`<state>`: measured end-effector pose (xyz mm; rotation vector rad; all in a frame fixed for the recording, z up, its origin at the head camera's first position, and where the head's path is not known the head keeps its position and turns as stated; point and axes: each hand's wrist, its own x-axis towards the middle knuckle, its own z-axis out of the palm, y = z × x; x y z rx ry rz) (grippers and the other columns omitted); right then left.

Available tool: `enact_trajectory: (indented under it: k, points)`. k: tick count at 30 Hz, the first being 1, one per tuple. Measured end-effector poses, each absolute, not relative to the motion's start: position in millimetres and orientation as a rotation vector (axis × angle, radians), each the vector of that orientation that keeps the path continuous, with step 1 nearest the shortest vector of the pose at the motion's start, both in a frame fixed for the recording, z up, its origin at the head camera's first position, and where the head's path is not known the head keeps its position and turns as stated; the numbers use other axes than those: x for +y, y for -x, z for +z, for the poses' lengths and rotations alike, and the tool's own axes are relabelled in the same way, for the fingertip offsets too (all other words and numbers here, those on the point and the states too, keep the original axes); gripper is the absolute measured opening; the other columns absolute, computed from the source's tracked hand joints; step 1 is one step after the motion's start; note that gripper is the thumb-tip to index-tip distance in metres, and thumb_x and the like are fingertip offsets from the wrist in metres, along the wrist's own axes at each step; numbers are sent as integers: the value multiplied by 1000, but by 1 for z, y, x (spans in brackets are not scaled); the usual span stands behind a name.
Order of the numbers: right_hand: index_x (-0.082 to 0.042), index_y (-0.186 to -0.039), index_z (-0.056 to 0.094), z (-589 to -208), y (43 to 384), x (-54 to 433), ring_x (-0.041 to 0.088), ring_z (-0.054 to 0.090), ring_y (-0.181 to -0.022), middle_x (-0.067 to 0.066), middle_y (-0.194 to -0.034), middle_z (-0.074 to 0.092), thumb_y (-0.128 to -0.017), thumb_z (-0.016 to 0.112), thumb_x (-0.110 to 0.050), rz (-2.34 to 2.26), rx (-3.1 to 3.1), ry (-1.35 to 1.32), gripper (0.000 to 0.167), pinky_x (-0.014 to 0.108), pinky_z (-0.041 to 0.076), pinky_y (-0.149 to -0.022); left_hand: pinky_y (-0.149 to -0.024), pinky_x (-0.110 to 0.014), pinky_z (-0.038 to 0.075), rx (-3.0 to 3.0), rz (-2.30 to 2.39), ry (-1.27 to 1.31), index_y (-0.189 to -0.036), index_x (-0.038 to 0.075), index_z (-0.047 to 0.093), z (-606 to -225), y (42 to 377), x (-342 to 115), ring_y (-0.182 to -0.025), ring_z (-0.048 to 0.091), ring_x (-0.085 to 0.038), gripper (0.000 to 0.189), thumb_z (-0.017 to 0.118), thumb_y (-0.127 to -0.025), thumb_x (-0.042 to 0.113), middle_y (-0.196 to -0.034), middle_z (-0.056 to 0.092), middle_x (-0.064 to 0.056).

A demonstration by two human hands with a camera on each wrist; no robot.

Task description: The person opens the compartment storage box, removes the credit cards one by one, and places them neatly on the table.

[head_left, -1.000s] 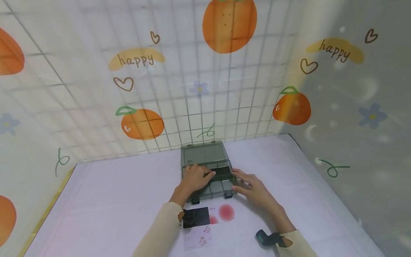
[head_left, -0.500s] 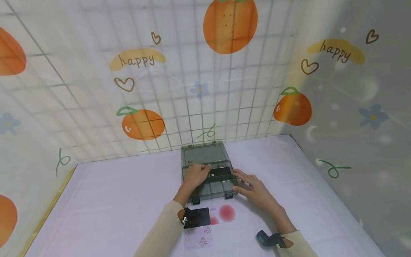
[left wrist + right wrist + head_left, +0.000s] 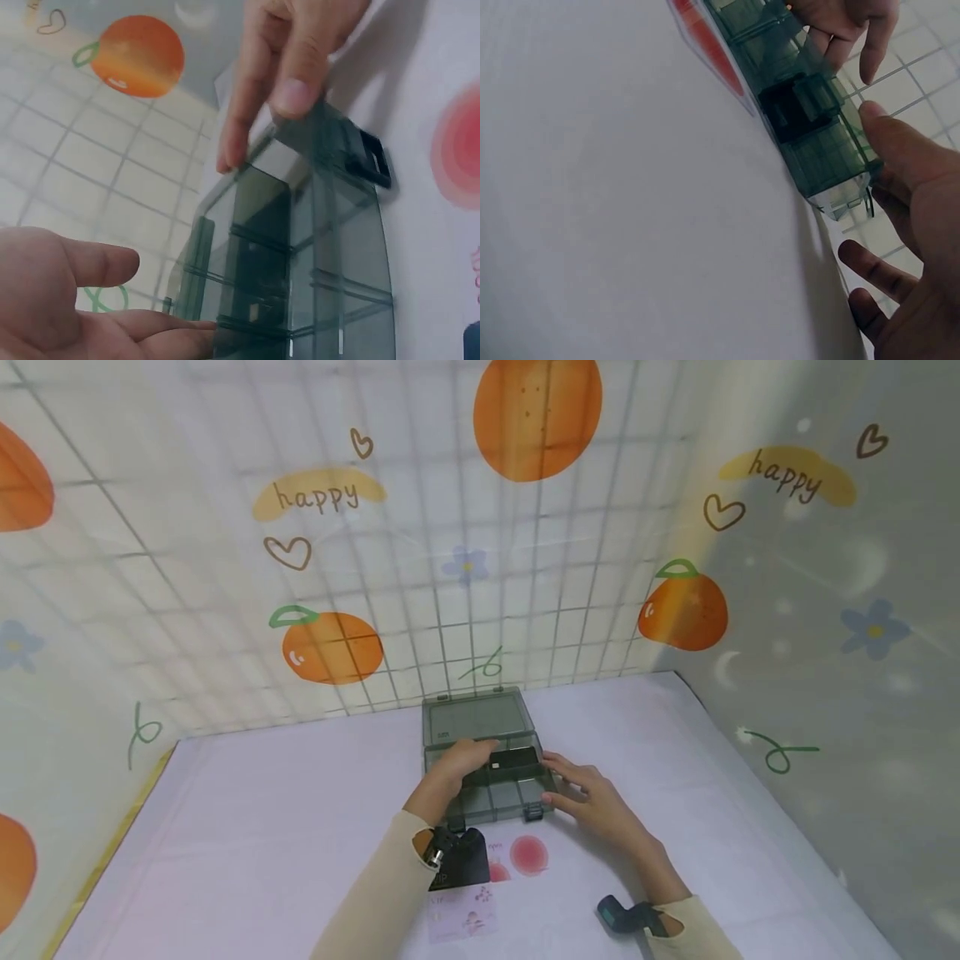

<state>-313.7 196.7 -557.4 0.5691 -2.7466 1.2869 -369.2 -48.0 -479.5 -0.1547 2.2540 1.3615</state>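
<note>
A translucent grey-green compartment box [image 3: 505, 797] lies with its lid [image 3: 477, 717] swung back. A flat black card-like piece [image 3: 517, 759] with a small light mark sits in its back row. My left hand [image 3: 453, 768] is over the box's left part, its thumb beside the black piece's left end. In the left wrist view, the left hand [image 3: 52, 300] has its thumb straight and its fingers reaching behind the box wall, their tips hidden. My right hand [image 3: 600, 806] touches the box's right end with thumb and fingertips, the fingers fairly straight in the right wrist view.
In front of the box lie a black card [image 3: 465, 862] marked VIP, a card with red circles [image 3: 528, 856] and a pale pink card [image 3: 462, 914]. Two dark latches, one [image 3: 533, 812] at the right, mark the box's front edge. A printed curtain [image 3: 405, 577] stands behind.
My left hand has drawn back leftward from the black piece, uncovering its left end and light mark. The left wrist has turned. The right hand stays at the box's right end.
</note>
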Motion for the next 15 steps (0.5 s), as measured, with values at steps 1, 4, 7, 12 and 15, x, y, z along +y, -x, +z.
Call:
enact_trajectory:
  k: [1,4,7,12,15]
  points:
    - [-21,-147,53,-558,314,197,25,48,-128,-12,-154,42,-90,70,-50,1284,-2746,-573,66,58,41,-103,-109,-68,26,2222,1374,161,-152,-4,34,-477,369,-48,-143,28,-47,69,49,-103,42,-153,38,-26]
    - [-20,-147,53,-558,315,197,26,48,-129,-12,-155,42,-91,69,-50,1275,-2744,-580,66,58,41,-103,-109,-71,23,2190,1389,149,-148,-4,41,-472,370,-49,-142,30,-47,67,50,-102,43,-145,49,-24]
    - [-20,-147,53,-558,315,198,27,48,-129,-11,-155,42,-91,69,-50,1264,-2743,-580,66,59,41,-103,-109,-70,23,2187,1429,143,-142,-7,48,-473,371,-50,-140,34,-45,62,51,-101,39,-136,57,-24]
    - [-19,-147,53,-557,314,199,26,48,-128,-9,-155,42,-91,71,-48,1294,-2738,-584,66,58,41,-103,-108,-68,27,2210,1433,181,-128,-9,57,-477,371,-52,-136,40,-42,51,53,-101,34,-130,60,-20]
    - [-19,-147,52,-556,313,197,26,48,-128,-9,-155,42,-91,71,-47,1312,-2739,-581,66,57,41,-103,-109,-69,26,2207,1405,175,-134,-6,55,-475,370,-51,-138,37,-44,56,53,-100,39,-134,58,-21]
